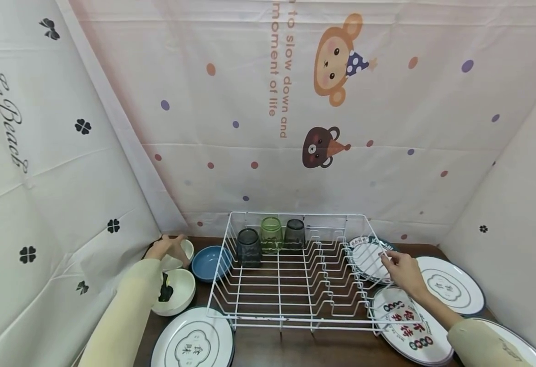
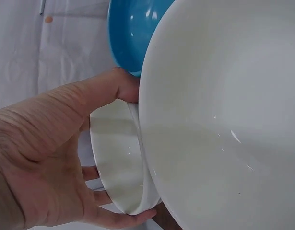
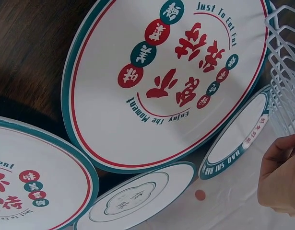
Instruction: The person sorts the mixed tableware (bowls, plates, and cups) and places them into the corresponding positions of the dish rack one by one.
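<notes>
On a dark wooden table walled in by printed cloth, the left hand [image 2: 46,163] has its grip curled round a small white bowl [image 2: 119,158] beside the blue bowl [image 1: 209,262], while the right hand [image 1: 403,271] pinches the wire rack [image 1: 295,270] rim near the plates [image 1: 451,290].

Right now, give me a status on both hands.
Left hand grips small white bowl. Right hand touching plate beside dish rack. Big white bowl crowds the left.
</notes>
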Action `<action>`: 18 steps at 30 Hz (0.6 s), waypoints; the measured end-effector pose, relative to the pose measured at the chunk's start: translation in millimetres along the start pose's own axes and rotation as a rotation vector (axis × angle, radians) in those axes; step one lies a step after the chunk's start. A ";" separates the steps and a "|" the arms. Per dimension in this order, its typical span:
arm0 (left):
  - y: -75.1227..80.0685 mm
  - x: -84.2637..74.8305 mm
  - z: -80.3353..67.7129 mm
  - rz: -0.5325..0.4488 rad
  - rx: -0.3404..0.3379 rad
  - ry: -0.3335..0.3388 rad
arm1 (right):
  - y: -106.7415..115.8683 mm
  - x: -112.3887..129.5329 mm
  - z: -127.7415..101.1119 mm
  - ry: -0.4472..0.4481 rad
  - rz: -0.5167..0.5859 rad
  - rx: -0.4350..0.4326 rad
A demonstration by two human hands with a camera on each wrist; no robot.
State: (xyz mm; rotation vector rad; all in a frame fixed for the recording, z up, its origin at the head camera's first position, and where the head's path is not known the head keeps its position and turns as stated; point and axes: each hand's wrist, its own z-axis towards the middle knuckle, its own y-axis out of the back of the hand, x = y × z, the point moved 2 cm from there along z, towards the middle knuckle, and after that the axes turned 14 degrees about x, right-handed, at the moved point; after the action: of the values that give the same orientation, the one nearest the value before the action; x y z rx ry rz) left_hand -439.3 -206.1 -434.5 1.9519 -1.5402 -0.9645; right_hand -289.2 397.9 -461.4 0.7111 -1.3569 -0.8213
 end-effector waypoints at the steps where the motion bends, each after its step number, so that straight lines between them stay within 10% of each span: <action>1: -1.1 0.4 -0.5 -0.011 -0.008 -0.003 | 0.2 0.0 -0.2 0.004 0.001 -0.001; 18: 1.8 9.2 -24.2 -0.120 -0.287 -0.122 | 0.7 -2.2 5.2 0.016 0.011 0.021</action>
State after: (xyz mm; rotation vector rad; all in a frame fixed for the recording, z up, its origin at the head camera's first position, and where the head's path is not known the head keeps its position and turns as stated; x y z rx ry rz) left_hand -420.8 -216.9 -419.8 1.8249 -1.2749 -1.2989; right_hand -294.3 400.3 -461.5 0.7244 -1.3557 -0.7927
